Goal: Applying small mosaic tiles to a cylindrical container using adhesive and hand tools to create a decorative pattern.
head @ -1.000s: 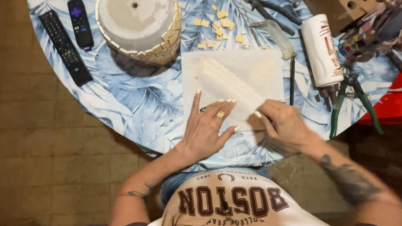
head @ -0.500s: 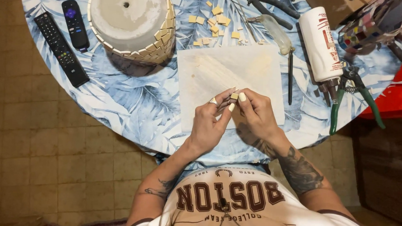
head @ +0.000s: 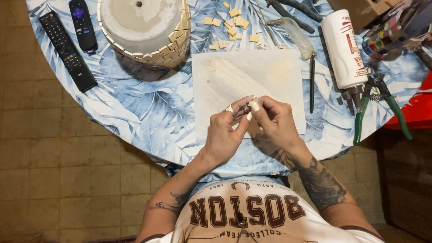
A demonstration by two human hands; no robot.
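A: Where is the small pale tile piece (head: 254, 106)?
B: Pinched between the 2 hands, above the white paper (head: 280, 71) on the counter (head: 144, 109). Right hand (head: 273, 122) pinches it; left hand (head: 223, 136) closes narrow on its near end.

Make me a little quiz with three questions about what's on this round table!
1. True or false: the upturned pot has small tiles stuck along its side.
2. What do the left hand and right hand pinch between them? A) a small pale piece B) a remote C) the pliers
3. How many remote controls lie on the table's left side?

Key:
1. True.
2. A, held just above the white paper sheet.
3. Two: a long remote and a short remote.
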